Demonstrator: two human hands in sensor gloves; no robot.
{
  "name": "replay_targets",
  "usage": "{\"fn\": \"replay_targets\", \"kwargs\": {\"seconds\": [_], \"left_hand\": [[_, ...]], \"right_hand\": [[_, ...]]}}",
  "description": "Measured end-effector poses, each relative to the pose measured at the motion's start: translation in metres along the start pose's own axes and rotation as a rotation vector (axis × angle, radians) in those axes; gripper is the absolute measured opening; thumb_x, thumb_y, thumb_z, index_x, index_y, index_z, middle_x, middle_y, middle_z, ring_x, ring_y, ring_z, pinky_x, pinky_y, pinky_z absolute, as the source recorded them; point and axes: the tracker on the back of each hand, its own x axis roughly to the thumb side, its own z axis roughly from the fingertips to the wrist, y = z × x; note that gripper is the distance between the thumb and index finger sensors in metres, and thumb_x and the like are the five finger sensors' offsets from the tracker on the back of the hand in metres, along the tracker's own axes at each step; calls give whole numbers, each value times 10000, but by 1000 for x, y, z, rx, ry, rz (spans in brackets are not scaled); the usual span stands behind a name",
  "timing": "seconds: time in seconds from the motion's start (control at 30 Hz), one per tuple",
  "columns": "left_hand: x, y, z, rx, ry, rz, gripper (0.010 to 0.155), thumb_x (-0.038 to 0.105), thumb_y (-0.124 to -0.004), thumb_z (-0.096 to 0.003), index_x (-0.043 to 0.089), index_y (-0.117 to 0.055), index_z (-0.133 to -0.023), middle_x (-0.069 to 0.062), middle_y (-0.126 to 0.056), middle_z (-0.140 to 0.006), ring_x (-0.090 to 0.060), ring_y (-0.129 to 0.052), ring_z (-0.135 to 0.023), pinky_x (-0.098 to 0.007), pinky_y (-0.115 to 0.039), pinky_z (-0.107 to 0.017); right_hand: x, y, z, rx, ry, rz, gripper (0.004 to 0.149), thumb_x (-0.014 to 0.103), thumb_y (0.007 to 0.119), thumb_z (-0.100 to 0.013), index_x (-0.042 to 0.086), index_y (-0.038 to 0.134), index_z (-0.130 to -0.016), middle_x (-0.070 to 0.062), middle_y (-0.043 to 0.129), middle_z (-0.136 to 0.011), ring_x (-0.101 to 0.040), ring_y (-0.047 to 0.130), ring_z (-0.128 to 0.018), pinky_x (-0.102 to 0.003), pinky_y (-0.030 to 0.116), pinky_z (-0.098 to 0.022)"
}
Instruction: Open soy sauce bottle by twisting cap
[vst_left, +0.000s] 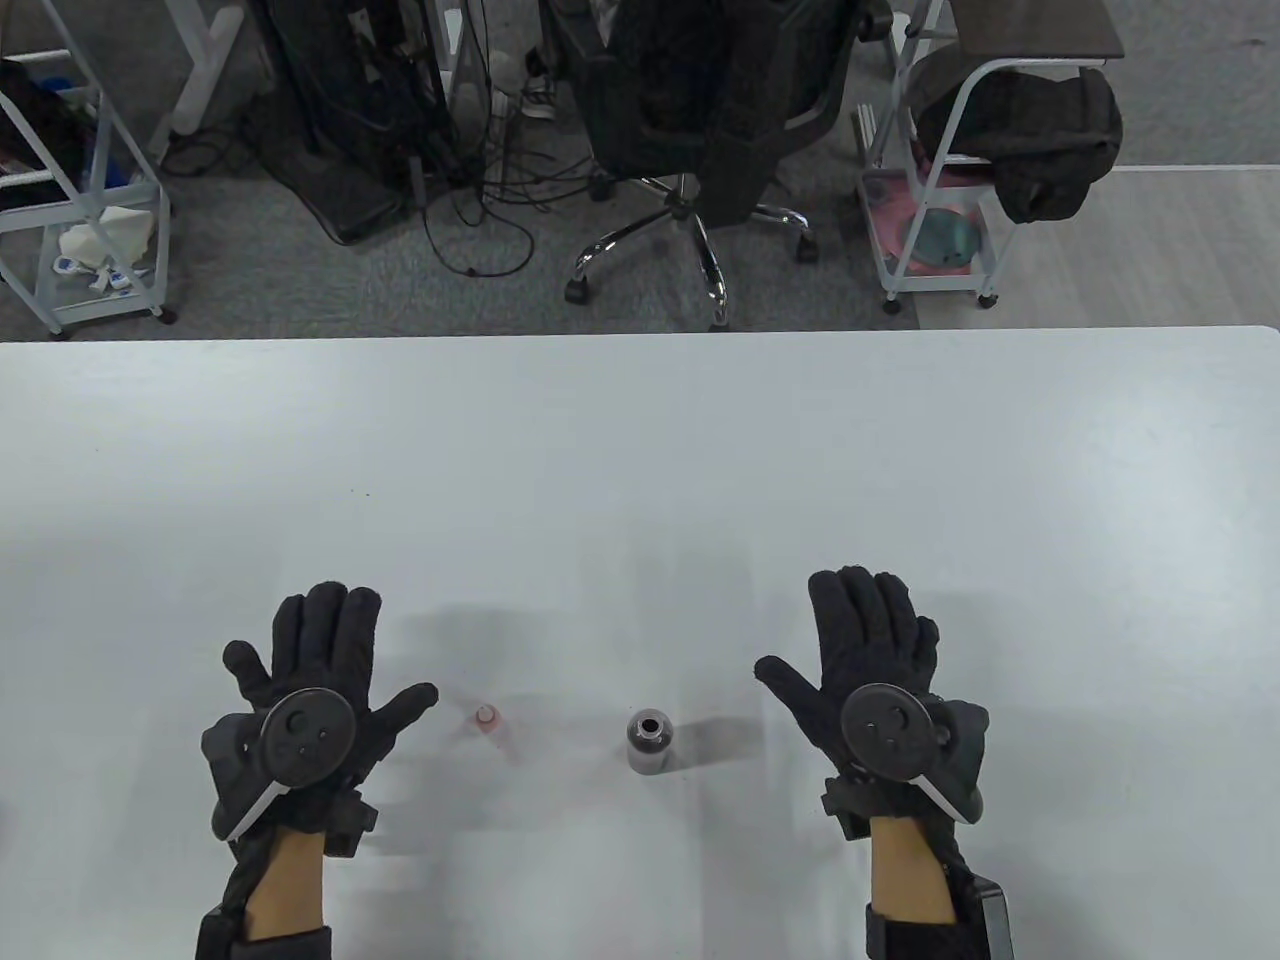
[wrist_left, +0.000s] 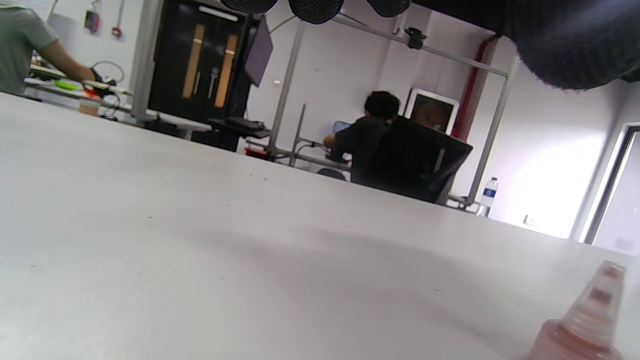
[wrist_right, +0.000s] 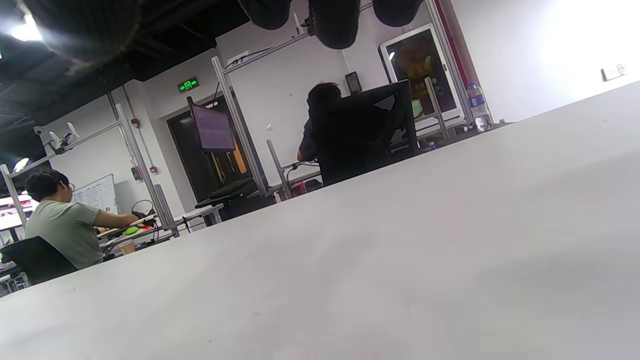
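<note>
A small soy sauce bottle with dark liquid stands upright on the white table, its mouth uncovered. Its clear, red-tipped cone cap stands apart on the table to the bottle's left, and it also shows in the left wrist view at the bottom right. My left hand lies flat and spread, palm down, left of the cap, holding nothing. My right hand lies flat and spread, right of the bottle, holding nothing. Only fingertips show at the top of the right wrist view.
The table's far edge runs across the middle of the table view. Beyond it stand a black office chair, a tangle of cables, and metal carts at the left and right.
</note>
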Motion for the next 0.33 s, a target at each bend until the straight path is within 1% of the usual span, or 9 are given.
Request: {"fn": "replay_targets", "kwargs": {"seconds": [0.33], "left_hand": [[-1,0,1,-14,5,10,1001,735,-731,-411,257,-299,-1177,-187,-294,-1235,-520,-367,-1134,-819,-195,-648]], "right_hand": [[0,4,-1,22,6,-11,894,738,620,-560,243,291,-1228,-205,377,-1275,-560,337,-1179,-784,359,-728]]}}
